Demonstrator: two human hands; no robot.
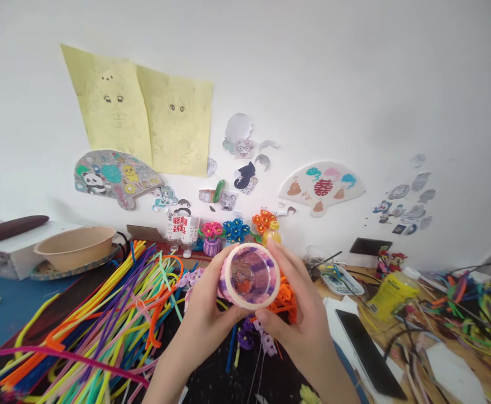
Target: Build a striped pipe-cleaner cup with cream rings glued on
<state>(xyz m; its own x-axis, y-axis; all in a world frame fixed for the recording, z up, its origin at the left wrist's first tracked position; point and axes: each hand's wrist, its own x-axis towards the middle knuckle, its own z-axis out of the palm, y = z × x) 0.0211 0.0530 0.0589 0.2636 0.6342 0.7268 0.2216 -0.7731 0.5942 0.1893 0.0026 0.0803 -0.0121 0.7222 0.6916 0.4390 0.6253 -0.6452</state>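
Note:
Both my hands hold up a clear plastic cup [251, 275] wrapped in purple and pink pipe cleaner, its open mouth turned toward me. My left hand [203, 314] grips the cup's left side with fingers curled round it. My right hand [298, 311] holds the right side, thumb and fingers pressed on the rim. Below the cup lie orange [285, 297] and purple pipe-cleaner flowers [266, 339] on the dark table top.
A large heap of coloured pipe cleaners [102, 325] fills the left of the table. A tan bowl [74, 247] stands far left. Small pipe-cleaner flower pots [228, 231] and bottles line the wall. A black phone [367, 353], a yellow bottle [392, 292] and more pipe cleaners lie right.

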